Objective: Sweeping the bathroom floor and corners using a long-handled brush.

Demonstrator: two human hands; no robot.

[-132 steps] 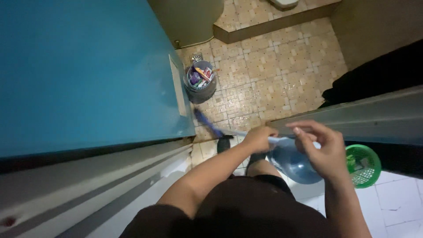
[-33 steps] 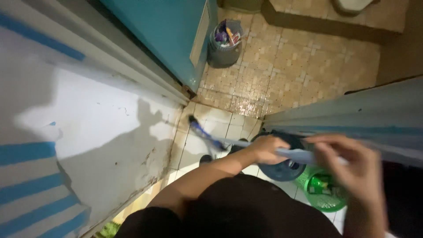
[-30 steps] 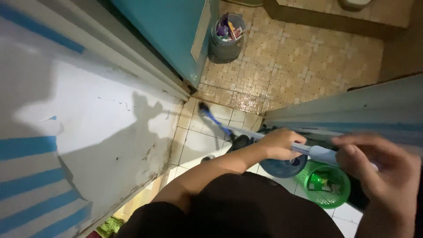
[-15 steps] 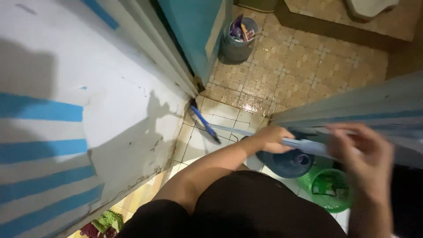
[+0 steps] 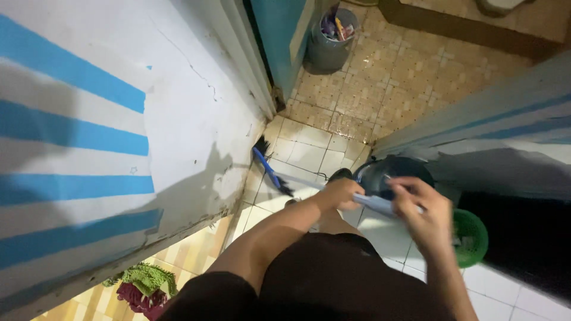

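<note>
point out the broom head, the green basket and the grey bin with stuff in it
broom head (image 5: pixel 269 171): head view, on the blue head against the wall base.
green basket (image 5: pixel 474 238): head view, on its mesh rim beside the right hand.
grey bin (image 5: pixel 329 53): head view, on its outer wall, by the teal door.

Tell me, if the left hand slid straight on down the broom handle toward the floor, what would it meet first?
Probably the blue broom head resting on the white floor tiles; the left hand has bare handle before it, though depth is unclear.
</note>
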